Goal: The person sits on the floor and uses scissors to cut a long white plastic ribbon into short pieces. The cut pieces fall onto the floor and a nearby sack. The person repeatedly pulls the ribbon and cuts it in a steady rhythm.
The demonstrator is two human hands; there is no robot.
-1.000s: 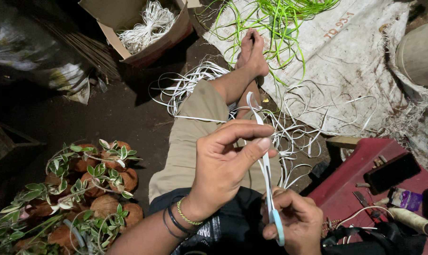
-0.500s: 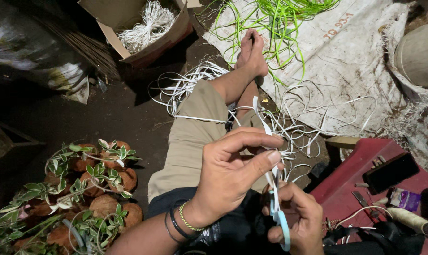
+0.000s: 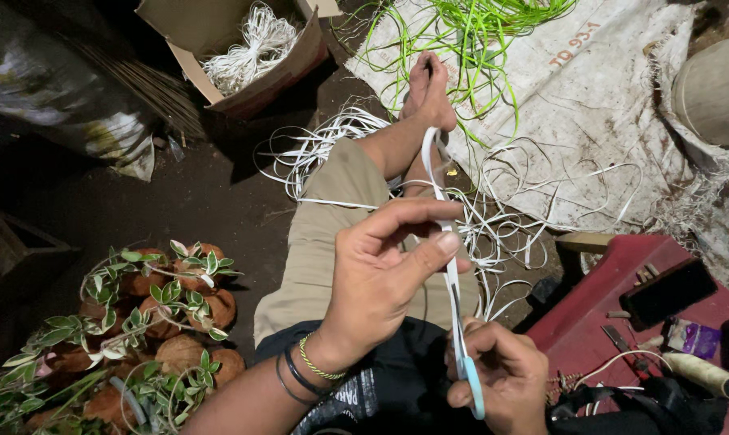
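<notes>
My left hand (image 3: 384,270) pinches a thin white plastic strip (image 3: 433,173) between thumb and forefinger, holding it upright above my outstretched leg. My right hand (image 3: 499,379), lower down by my lap, grips light-blue-handled scissors (image 3: 466,377) whose blades run up along the same strip. The strip's upper end curls over near my bare foot (image 3: 429,89). Bracelets circle my left wrist. Loose white strips (image 3: 493,217) lie scattered on the ground around my leg.
A cardboard box (image 3: 256,80) with bundled white strips stands at the top. Green strips (image 3: 469,32) lie on a white sack (image 3: 598,97). Small leafy plants in coconut husks (image 3: 151,310) sit at the left. A red tray (image 3: 622,314) with small tools is at the right.
My left hand has slid slightly right and lower along the strip, fingers stretching out. The scissors in my right hand have shifted a little down and right.
</notes>
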